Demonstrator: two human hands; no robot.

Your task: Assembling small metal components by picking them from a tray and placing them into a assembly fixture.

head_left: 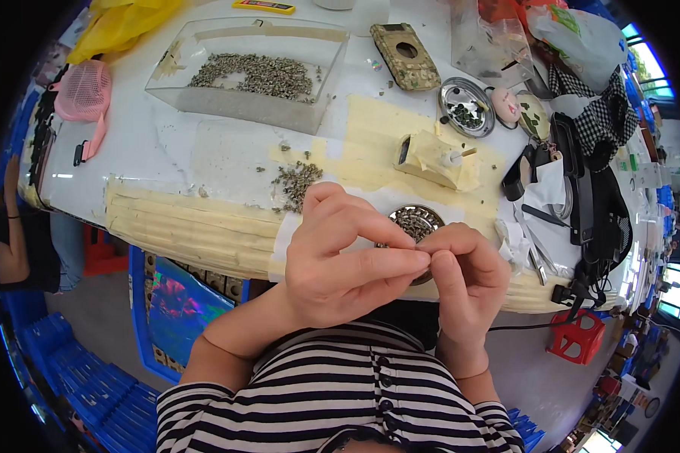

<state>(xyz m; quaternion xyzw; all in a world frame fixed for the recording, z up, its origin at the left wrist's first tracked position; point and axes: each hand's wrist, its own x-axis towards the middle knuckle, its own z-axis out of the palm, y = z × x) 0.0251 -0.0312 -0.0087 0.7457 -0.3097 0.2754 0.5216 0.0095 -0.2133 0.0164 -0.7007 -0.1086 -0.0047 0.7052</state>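
Note:
My left hand (340,260) and my right hand (467,279) meet fingertip to fingertip near the table's front edge. Thumb and forefinger are pinched on each hand; whatever they hold is too small to make out. Partly hidden below them is a round shiny metal dish (428,214) with many tiny metal parts (413,220) in it. A loose heap of similar small metal parts (298,181) lies on the table just beyond my left hand. Farther back, a clear plastic box (242,106) contains many more of them.
A block wrapped in yellow tape (428,162) stands behind the dish. Beyond it are a camouflage model-tank part (405,57) and a metal dish (447,94) of dark green pieces. Tweezers (533,253) and black straps crowd the right. Another person's arm (11,234) shows at far left.

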